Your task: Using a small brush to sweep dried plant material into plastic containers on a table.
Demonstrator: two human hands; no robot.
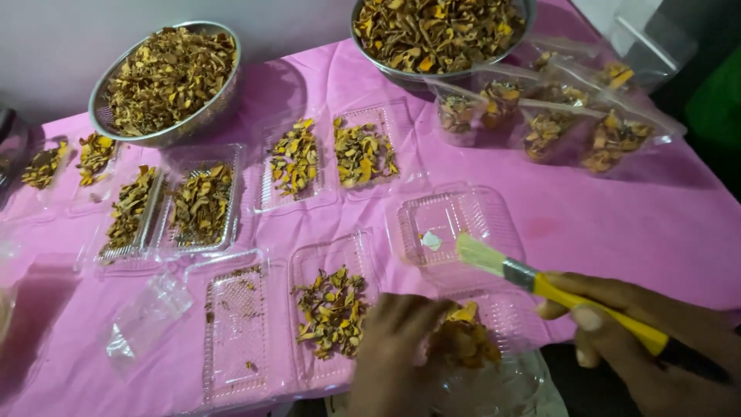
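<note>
Brush, yellow-handled, sits pinched between thumb and fingers of the right hand at four o'clock, bristles angled over an empty clear tray, apparently for dusting it. Left hand at six o'clock has its fingers curled round a clump of dried peel, steadied over a bag. Filled trays lie open-faced across the pink cloth; two steel bowls sit at twelve o'clock.

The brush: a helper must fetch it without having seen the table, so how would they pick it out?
On the pink tablecloth, look to the near right edge, where the right hand grips the brush over an open clear clamshell box. It alone has a yellow handle, metal collar and pale bristles; everything around it is clear plastic or dried yellow-brown pieces.
</note>
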